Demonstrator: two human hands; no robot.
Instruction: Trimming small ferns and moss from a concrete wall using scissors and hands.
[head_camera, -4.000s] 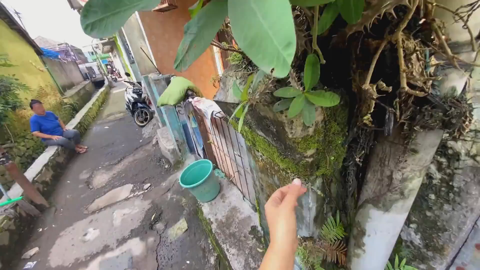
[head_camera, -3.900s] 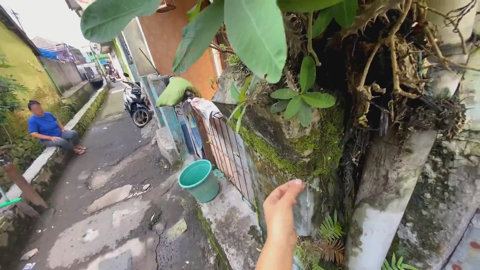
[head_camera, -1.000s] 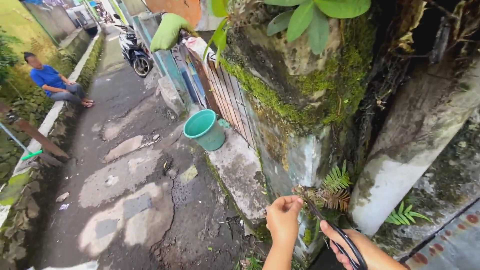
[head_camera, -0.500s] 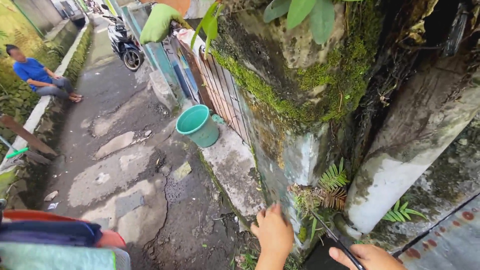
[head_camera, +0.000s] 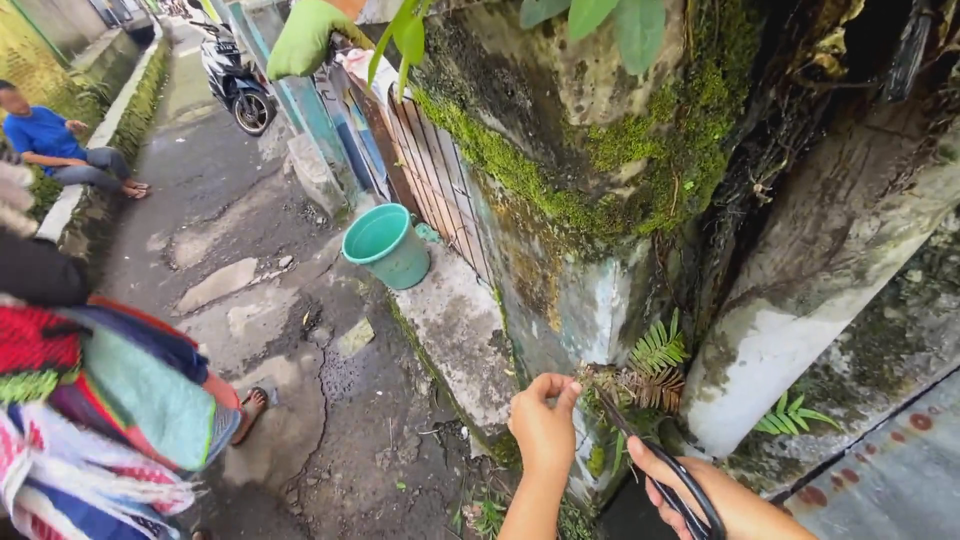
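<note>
Low in the frame, right of centre, a small fern (head_camera: 655, 365) (green fronds above, brown dried ones below) sprouts from the mossy wall; black-handled scissors (head_camera: 660, 470) angle toward it.

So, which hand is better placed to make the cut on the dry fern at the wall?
The right hand. It holds the black scissors, whose blades point up at the brown fern fronds. The left hand pinches the plant at the wall base and carries no tool, so it is better suited to steadying.

Mossy concrete wall (head_camera: 560, 170), cracked paved alley (head_camera: 250, 250), teal bucket (head_camera: 385, 245), daylight
</note>
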